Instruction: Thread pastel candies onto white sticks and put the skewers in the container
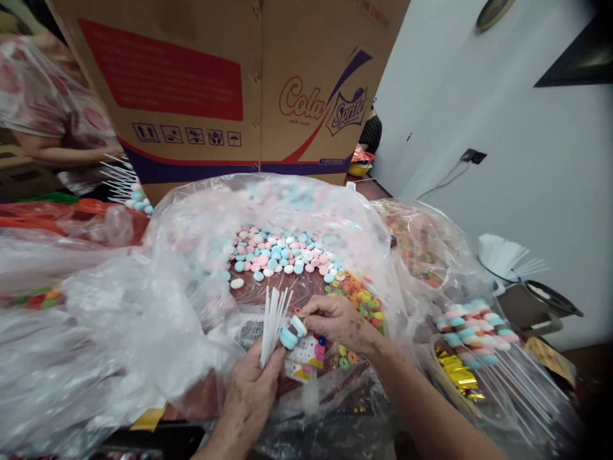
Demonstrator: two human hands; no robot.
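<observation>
My left hand (253, 386) is closed round a bundle of thin white sticks (272, 319) that point up and away from me. Beside the bundle, blue and white candies (288, 338) sit stacked together at my fingertips. The fingers of my right hand (332, 321) pinch at the white candy on the end of this stack; the stick through it is hidden. Just beyond my hands lies a heap of pink, blue and white candies (272, 252) in a large clear plastic bag (191, 217). Small yellow, orange and green ring candies (364, 297) lie to the right.
A tall cardboard carton (191, 140) stands behind the bag. On the right are finished-looking candy skewers (479, 329), gold ties (460, 377) and a holder of white sticks (505, 255). Printed cards (306, 354) lie below my hands. Another person (57, 115) stands at far left near more skewers (127, 185).
</observation>
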